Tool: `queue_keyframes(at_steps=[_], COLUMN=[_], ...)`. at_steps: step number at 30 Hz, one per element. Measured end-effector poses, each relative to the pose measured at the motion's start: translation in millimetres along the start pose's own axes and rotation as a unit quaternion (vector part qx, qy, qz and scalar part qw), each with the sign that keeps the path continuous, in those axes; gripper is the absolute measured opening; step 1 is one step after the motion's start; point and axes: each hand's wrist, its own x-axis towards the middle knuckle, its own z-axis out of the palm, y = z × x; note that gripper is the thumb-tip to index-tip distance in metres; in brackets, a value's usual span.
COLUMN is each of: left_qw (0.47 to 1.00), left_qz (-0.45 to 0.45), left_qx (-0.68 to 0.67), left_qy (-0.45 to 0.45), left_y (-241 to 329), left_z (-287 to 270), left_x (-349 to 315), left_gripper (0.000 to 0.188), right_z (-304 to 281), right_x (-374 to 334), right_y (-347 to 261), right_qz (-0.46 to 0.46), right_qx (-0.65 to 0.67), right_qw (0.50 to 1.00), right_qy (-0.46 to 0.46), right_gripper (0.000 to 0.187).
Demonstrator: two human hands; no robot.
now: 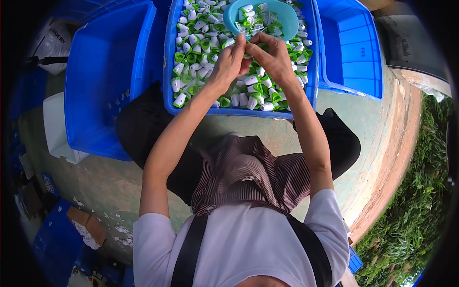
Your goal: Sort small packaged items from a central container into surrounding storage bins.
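Both hands meet over the middle crate (168,57): left hand (229,62) and right hand (275,60) pinch one small green-and-white piece (248,48) between their fingertips, left slightly nearer. Its long axis is hidden. The loose pieces (201,45) lie just below the fingers.

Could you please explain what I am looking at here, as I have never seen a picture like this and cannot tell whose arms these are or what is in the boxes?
This is one picture from a wide fisheye camera worn on a person's head, looking down, so straight edges bend. The bare arms are the wearer's own. The left hand and right hand meet over a blue crate filled with small white and green plastic parts. The fingertips pinch something small between them; it is too hidden to name. A teal bowl with more parts sits on the pile. Other blue crates, one on the left, stand beside it.
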Motion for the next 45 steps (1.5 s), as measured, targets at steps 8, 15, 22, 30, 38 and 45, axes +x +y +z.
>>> queue_keyframes(at_steps=[8,15,22,30,38,45], left_qw=[0.993,0.948,0.961,0.971,0.968,0.968], left_qz=[0.015,-0.136,-0.144,-0.145,-0.155,-0.148], left_qx=[-0.114,-0.287,-0.228,-0.175,-0.162,-0.176], left_qy=[0.014,0.019,-0.066,-0.074,-0.113,-0.101], left_y=[-1,-24,-27,-32,-29,-34], left_z=[-15,-32,-17,-2,8,10], left_x=[20,29,22,15,11,12], left_gripper=[0.061,0.044,0.03,0.028,0.028,0.027], right_z=[14,-70,-122,-99,-97,-126], right_x=[44,42,14,-8,-12,-3], right_y=[24,40,97,100,93,114], right_qz=[0.099,-0.201,-0.109,-0.128,-0.124,-0.076], right_qx=[0.264,-0.421,-0.527,-0.521,-0.545,-0.506], right_qw=[0.954,0.848,0.84,0.835,0.817,0.841], right_qy=[0.104,0.253,0.07,0.123,0.142,0.176], right_gripper=[0.02,0.023,0.047,0.074,0.078,0.054])
